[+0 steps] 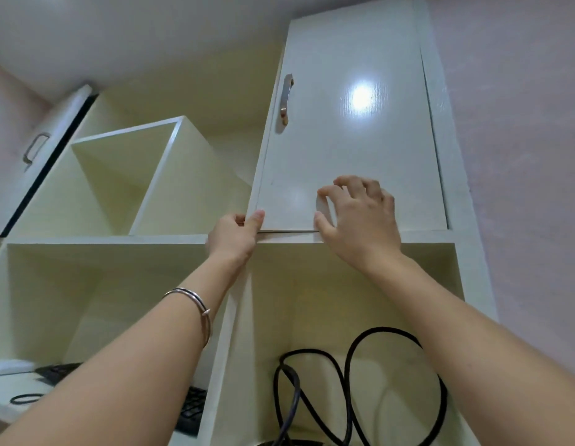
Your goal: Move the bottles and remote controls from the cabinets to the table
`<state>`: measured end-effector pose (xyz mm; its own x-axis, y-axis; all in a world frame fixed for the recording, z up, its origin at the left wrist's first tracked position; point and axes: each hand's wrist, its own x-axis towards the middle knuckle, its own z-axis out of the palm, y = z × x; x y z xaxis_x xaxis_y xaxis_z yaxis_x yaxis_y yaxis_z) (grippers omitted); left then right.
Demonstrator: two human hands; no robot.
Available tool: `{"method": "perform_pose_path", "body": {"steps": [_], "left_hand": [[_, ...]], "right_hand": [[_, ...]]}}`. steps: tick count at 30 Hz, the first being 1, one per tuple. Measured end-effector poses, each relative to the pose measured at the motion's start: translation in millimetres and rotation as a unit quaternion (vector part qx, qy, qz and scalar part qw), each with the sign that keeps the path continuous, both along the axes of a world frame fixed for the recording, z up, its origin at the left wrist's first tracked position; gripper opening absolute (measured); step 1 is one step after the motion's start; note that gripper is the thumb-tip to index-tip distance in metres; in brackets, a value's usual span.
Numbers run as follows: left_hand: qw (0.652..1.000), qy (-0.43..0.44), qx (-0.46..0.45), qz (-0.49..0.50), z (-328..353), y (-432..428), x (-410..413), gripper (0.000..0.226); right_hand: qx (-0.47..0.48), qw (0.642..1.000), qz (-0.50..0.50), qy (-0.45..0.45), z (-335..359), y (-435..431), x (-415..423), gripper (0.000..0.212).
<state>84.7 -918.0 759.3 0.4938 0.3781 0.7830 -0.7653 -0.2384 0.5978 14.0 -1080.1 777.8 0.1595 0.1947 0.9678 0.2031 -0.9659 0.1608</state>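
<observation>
Both bare arms stretch upward, hands raised close together.

The left hand (234, 236) pinches the lower corner of a white cabinet door (344, 140), thumb on the front, fingers hooked behind the edge. A thin silver bangle (199, 312) circles that forearm. The right hand (360, 220) spreads its bent fingers, tips against the door's face.

left hand (234, 236) pinches cabinet door (350, 133) at its 7 o'clock corner | right hand (360, 220) fingertips touch door, 6 o'clock | black cable (387, 330) coiled, frame 5 o'clock
</observation>
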Motion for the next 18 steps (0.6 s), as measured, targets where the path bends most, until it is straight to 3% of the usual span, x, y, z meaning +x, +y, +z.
{"method": "perform_pose_path", "body": {"steps": [4, 8, 10, 14, 16, 18], "left_hand": [[0.995, 0.056, 0.021, 0.083, 4, -6, 6, 0.048], [0.997, 0.074, 0.009, 0.015, 9, 0, 8, 0.057], [0.997, 0.078, 0.019, 0.017, 9, 1, 6, 0.052], [0.994, 0.081, 0.053, 0.046, 4, 4, 0, 0.014], [0.992, 0.079, 0.093, 0.029, -2, 8, -13, 0.012], [0.985, 0.072, 0.154, 0.043, -10, 13, -22, 0.026]], "right_hand": [[-0.018, 0.998, -0.050, 0.015, -2, 2, 2, 0.041], [-0.030, 0.997, -0.070, 0.018, -3, 3, 2, 0.040], [-0.032, 0.996, -0.079, 0.027, -3, 3, 0, 0.040], [-0.050, 0.992, -0.091, 0.065, -6, 2, -3, 0.044], [-0.068, 0.988, -0.099, 0.095, -6, 1, -7, 0.047], [-0.065, 0.988, -0.086, 0.106, -11, -5, -17, 0.048]]}}
